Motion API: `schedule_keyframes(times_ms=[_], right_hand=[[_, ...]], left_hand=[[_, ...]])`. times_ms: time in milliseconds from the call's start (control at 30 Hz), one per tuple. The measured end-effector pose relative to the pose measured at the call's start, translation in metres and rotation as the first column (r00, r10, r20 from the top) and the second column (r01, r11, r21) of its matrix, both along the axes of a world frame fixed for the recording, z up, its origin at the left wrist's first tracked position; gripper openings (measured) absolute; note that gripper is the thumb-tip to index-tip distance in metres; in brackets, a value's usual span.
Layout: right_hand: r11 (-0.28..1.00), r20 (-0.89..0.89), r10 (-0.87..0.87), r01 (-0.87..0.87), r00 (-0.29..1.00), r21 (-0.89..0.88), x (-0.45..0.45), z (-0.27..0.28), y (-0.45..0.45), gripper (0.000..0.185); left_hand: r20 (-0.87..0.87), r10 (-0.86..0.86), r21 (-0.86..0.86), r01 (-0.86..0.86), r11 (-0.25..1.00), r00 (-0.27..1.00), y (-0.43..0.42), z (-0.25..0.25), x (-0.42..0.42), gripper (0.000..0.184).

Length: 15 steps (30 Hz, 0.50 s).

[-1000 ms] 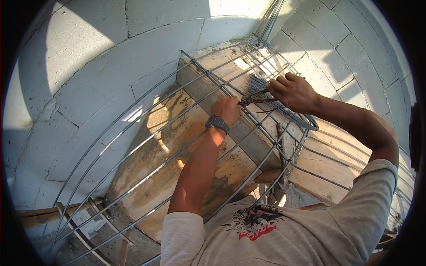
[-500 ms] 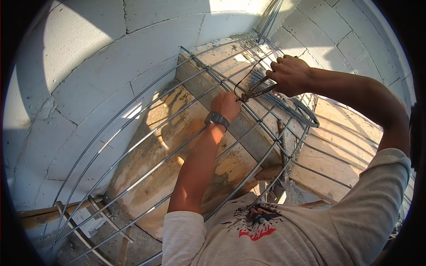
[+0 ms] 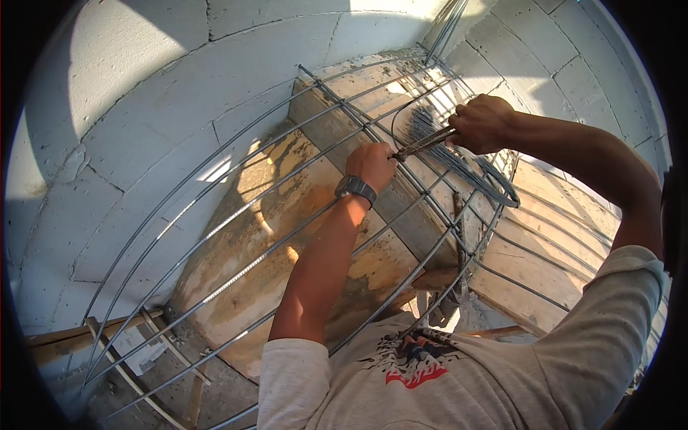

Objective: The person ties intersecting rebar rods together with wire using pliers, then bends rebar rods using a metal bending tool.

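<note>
My right hand (image 3: 481,123) is closed around the handles of a pair of pincers (image 3: 428,142). The pincers' jaws point left and sit by the fingers of my left hand (image 3: 373,165), just above a crossing in the steel rebar grid (image 3: 368,127). My left hand, with a dark watch (image 3: 355,188) on its wrist, has curled fingers; what they grip is hidden. A thin dark wire (image 3: 393,123) arcs up from near the jaws. Beneath my right hand, a bundle of grey tie wire (image 3: 473,172) lies across the bars.
Below the bars is stained wooden formwork (image 3: 287,208) with a stepped edge. Pale block walls (image 3: 143,143) curve around at the left and back. More boards (image 3: 537,251) with bars over them are at the right. Wooden strips (image 3: 129,373) lie at lower left.
My right hand has shifted slightly right and away from my left hand, and the pincers' handles look closer together. My left hand stays near the same crossing. The view has moved slightly.
</note>
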State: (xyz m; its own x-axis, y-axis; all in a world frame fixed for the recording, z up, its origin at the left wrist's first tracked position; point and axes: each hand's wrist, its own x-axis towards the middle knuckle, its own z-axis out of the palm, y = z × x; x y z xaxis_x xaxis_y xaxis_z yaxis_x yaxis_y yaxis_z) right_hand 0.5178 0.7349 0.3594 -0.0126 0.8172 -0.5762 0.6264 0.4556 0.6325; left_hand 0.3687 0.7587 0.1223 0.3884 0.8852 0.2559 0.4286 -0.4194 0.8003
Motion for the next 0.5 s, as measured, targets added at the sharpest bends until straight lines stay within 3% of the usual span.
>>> schedule_keyframes(times_ms=[67,100,200,267,333,467,500], right_hand=[[0.944,-0.078,-0.330,0.327,0.941,-0.049,-0.018,0.007,-0.010,0.071],[0.955,-0.140,-0.296,0.292,0.945,-0.052,-0.013,0.001,-0.011,0.077],[0.719,-0.224,-0.695,0.662,0.683,-0.212,-0.003,-0.002,0.006,0.078],[0.681,-0.291,-0.731,0.685,0.618,-0.257,-0.002,-0.001,0.001,0.077],[0.761,-0.270,-0.648,0.618,0.712,-0.197,-0.007,0.001,-0.006,0.080],[0.892,-0.495,-0.441,0.427,0.748,-0.148,0.051,-0.032,-0.019,0.078],[0.864,-0.435,-0.494,0.480,0.752,-0.151,0.045,-0.029,-0.019,0.079]], left_hand=[[0.020,0.003,-0.013,-0.003,1.000,1.000,0.001,-0.002,0.001,0.019],[0.013,0.004,-0.015,-0.004,1.000,1.000,0.001,-0.003,0.001,0.019],[-0.013,0.007,-0.006,-0.007,1.000,1.000,0.000,-0.007,0.000,0.019],[-0.002,0.025,0.011,-0.025,1.000,1.000,0.003,-0.011,0.005,0.021],[0.000,0.029,0.016,-0.029,0.999,1.000,0.006,-0.008,0.006,0.021],[-0.060,0.035,0.020,-0.034,0.999,0.998,0.002,-0.008,0.004,0.021],[-0.049,0.039,0.014,-0.038,0.999,0.998,0.001,-0.012,0.005,0.021]])
